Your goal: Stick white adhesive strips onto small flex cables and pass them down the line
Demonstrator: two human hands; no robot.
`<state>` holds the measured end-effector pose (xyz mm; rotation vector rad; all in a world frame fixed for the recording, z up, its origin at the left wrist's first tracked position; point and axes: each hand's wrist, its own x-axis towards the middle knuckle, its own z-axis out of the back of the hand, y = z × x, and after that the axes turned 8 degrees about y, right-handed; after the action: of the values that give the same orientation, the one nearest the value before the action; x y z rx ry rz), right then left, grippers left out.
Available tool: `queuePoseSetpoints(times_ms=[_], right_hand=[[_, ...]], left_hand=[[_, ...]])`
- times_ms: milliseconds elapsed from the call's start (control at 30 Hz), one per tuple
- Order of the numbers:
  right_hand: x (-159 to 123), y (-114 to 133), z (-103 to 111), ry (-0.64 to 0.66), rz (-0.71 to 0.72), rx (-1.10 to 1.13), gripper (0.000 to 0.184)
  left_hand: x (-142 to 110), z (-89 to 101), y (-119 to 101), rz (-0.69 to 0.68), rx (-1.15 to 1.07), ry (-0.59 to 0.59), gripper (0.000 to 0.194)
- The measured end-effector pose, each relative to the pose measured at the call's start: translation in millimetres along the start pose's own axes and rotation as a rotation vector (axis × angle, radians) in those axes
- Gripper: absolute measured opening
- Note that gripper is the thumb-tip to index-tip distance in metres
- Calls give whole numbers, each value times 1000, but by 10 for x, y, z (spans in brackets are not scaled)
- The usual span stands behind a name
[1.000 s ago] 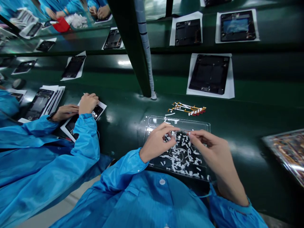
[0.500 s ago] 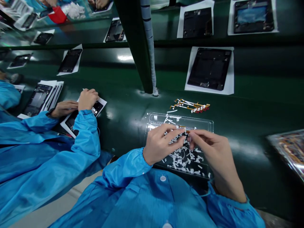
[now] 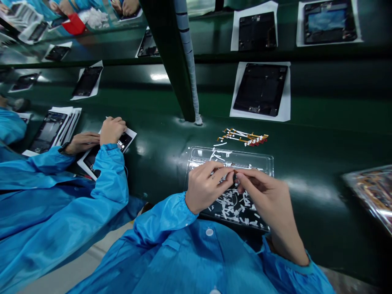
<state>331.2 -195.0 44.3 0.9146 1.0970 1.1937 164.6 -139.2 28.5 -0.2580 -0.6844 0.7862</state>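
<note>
- Held the left hand (image 3: pixel 203 185) with its back up and its fingers bent, thumb and forefinger tips almost together; could not tell a grip from a light touch there.
- Pinched a small part (image 3: pixel 235 173) in the right hand (image 3: pixel 269 194), thumb and forefinger nearly closed, right where both hands met (brownish and mostly covered by fingers, too hidden for a clear shape).
- Had beneath both hands a clear plastic tray (image 3: pixel 271 163), glossy and rectangular, with rounded corners and a raised rim.
- Saw in the tray, under and between the hands, white scraps (image 3: pixel 228 206), thin and short, strewn unevenly.
- Found ahead of the hands, just past the tray, a cluster of thin strips (image 3: pixel 245 136), orange-brown, with white lengths and red bits at one end.
- Noticed farther ahead a flat black panel (image 3: pixel 260 90), squarish and dull, on a smooth white sheet (image 3: pixel 284 110).
- Saw well left of the left hand a co-worker's hands (image 3: pixel 112 130) at another dark panel.
- Spotted well right of the right hand a shiny clear container (image 3: pixel 370 188), full of orange-brown pieces, on the same smooth green surface (image 3: pixel 165 163).
</note>
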Motion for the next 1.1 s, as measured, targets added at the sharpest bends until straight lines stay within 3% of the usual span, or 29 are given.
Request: queuePoseSetpoints(times_ms=[267,467,633,900,1033,1100], right_hand=[[6,-18,11,6,-14,-17,21],[-24,-96,105,-81,-59,-65,20],[-19,-79,36,6,-45,-32,22],[-1,-38,-30,30,-46,-54,24],[-20,-87,48,32,-66,-86,25],[-28,-111,120,12,-68,-144,22]], left_hand=[[23,-63,25,3,48,30,6],[-21,1,109,5,35,9,6],[-34,3,69,-58,-11,-8,11],[-22,-61,77,-30,31,24,3],[-29,-56,116,-10,39,34,5],[-39,-20,163,63,-22,97,7]])
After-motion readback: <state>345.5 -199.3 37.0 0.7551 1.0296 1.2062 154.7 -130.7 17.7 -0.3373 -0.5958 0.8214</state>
